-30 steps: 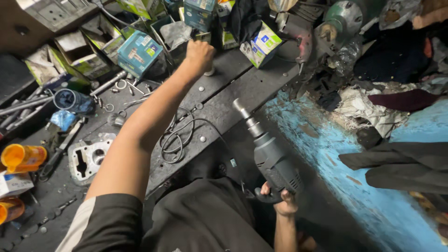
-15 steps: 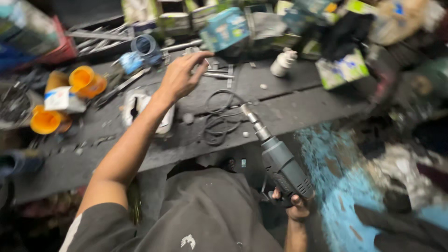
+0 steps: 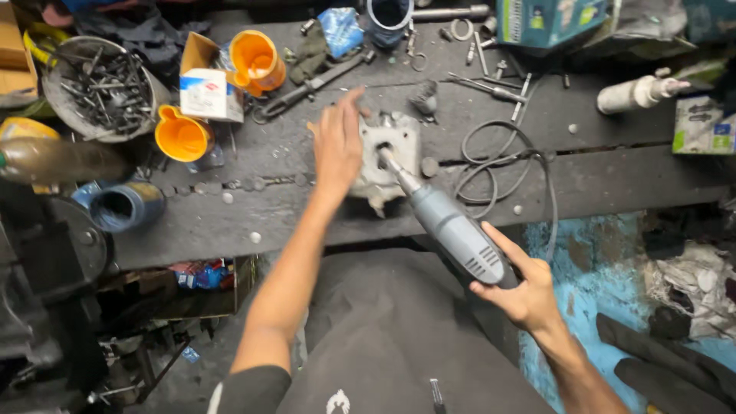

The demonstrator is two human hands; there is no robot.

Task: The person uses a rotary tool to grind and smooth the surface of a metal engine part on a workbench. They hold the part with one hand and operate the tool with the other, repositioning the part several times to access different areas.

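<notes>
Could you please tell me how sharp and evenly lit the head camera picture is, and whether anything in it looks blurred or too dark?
In the head view the bench top is evenly lit and sharp; the left hand is slightly smeared by motion at the fingertips; the grey power tool in the right hand is crisp; the space under the bench at lower left falls into deep shadow; no strong glare shows.

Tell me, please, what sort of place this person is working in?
Probably a small repair workshop: a cluttered dark workbench, a bowl of loose bolts, and a grey rotary power tool in the right hand against a metal casting.
</notes>
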